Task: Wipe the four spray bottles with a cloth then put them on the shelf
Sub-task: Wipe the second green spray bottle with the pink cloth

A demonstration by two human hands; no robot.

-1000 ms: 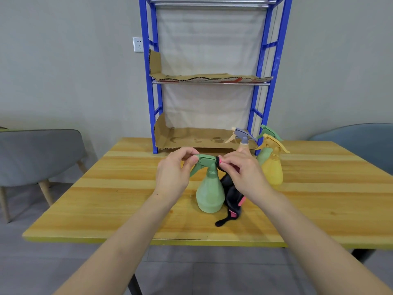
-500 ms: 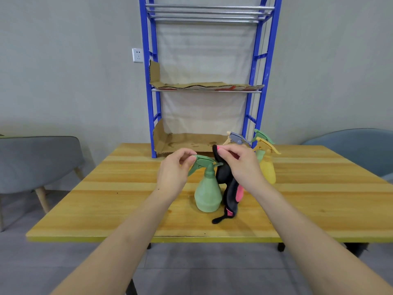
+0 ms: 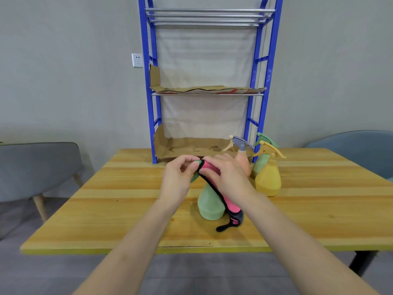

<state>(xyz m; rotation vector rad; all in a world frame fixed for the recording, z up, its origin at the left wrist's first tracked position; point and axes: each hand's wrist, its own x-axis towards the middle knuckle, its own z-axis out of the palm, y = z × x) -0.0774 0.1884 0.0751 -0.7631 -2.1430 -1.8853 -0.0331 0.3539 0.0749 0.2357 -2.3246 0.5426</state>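
A pale green spray bottle (image 3: 209, 206) stands on the wooden table (image 3: 106, 209) in front of me. My left hand (image 3: 178, 182) pinches its green trigger head. My right hand (image 3: 225, 175) holds a pink cloth with black edging (image 3: 228, 204) draped over the head and down the bottle's right side; the cloth's tail lies on the table. Behind, to the right, stand a peach bottle with a grey head (image 3: 241, 156), a yellow bottle (image 3: 268, 177) and another green bottle (image 3: 261, 165), partly hidden. The blue shelf (image 3: 151, 107) stands at the table's back.
Cardboard sheets (image 3: 191, 147) line the shelf's lower and middle levels. A grey chair (image 3: 36, 169) stands to the left and a blue-grey chair (image 3: 357, 147) to the right. A wall socket (image 3: 137, 60) is beside the shelf.
My right hand has pulled the cloth up over the bottle's trigger head, so the pink side now covers it. The left hand stays on the head. The view has tilted up slightly.
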